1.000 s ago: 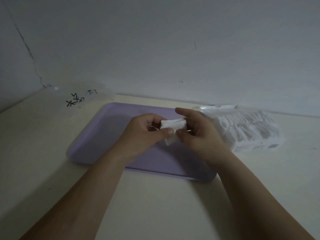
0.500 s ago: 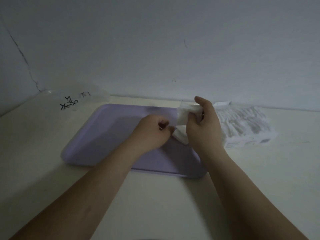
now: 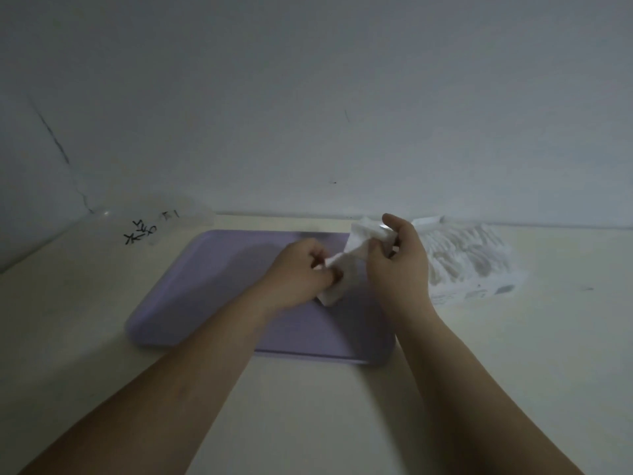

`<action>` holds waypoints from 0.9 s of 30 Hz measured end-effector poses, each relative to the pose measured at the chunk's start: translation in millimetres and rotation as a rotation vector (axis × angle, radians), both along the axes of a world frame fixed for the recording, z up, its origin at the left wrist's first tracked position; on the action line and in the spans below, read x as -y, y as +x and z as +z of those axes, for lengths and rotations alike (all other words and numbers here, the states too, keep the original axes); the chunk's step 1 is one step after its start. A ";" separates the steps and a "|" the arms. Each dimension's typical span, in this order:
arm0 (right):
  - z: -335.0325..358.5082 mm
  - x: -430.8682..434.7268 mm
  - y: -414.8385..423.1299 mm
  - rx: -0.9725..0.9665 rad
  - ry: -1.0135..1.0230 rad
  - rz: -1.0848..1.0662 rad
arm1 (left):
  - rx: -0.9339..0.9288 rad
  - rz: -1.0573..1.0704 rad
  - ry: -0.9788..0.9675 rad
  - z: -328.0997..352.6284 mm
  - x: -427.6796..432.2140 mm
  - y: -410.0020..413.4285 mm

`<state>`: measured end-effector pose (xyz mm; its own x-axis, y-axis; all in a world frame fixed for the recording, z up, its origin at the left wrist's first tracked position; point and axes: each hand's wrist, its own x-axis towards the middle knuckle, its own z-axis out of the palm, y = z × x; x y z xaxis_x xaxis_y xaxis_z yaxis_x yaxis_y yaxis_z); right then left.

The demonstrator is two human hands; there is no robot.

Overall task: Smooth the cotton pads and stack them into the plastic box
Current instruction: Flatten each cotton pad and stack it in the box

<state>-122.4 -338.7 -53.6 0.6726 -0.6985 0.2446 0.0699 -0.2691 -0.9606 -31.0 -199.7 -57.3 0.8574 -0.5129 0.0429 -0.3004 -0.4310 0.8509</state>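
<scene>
Right hand (image 3: 399, 265) at centre of the frame, fingers curled round the top of a white cotton pad (image 3: 359, 234), left hand (image 3: 301, 269) pinching its lower end, pad stretched between both grips above the purple tray (image 3: 212, 286), pack of pads (image 3: 472, 262) at right, clear plastic box (image 3: 185, 217) at upper left.

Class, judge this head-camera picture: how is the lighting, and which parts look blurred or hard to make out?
Head view: dim, flat, bluish light; left hand slightly motion-blurred; clear plastic box nearly vanishes against the wall; pack of cotton pads lacks fine detail.
</scene>
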 end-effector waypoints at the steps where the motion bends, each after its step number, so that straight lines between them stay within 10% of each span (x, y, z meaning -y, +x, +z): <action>1: -0.8 0.4 0.6 -0.015 -0.008 0.012 | -0.118 0.005 -0.156 1.3 -8.1 -0.8; 6: -1.1 -10.0 2.7 -0.019 0.076 0.094 | -0.514 -0.091 -0.656 19.0 -29.9 -20.2; 20: 27.6 -13.1 -19.7 0.126 0.367 0.312 | -0.373 0.013 -0.656 23.5 -4.5 -52.0; 27: 25.2 -11.4 -32.6 0.116 0.192 0.316 | -0.349 -0.019 -0.647 23.4 -0.9 -60.0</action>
<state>-155.0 -327.3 -28.4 0.8378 -0.5013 0.2161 0.2313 -0.0325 -0.9723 -91.0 -198.8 -33.9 0.8675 -0.4927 0.0682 0.0324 0.1927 0.9807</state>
